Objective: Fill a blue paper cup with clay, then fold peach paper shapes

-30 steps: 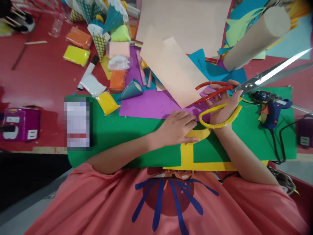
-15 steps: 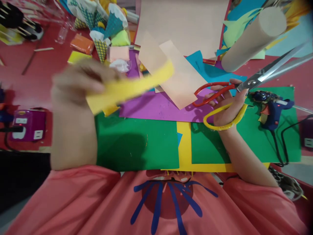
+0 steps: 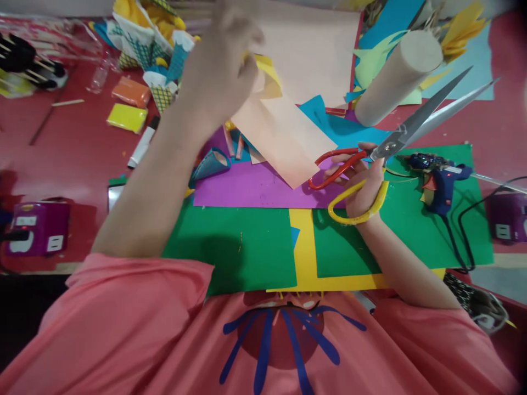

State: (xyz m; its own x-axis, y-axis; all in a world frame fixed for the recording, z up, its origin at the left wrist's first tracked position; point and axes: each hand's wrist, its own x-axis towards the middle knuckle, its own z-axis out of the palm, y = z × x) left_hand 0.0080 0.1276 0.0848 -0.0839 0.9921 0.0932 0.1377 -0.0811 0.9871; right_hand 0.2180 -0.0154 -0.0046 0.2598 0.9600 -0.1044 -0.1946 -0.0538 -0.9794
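My left hand, blurred by motion, reaches over the far middle of the table. A yellow paper strip shows between and beside its curled fingers, its far part hidden by the hand. Below the hand lies a peach paper sheet, tilted and overlapping a purple sheet. My right hand holds a large pair of scissors, one handle wrapped in red and the other in yellow. The blades point to the far right and stand slightly apart, with nothing between them.
Green sheets lie in front of me. A glue gun with its cord rests at right. Behind stands a beige cylinder. At left are paper cones, clay packets, a marker and a purple power socket box.
My left hand has swung away from me and to the right with the yellow strip, uncovering a marker and a small blue cone. My right hand still holds the scissors.
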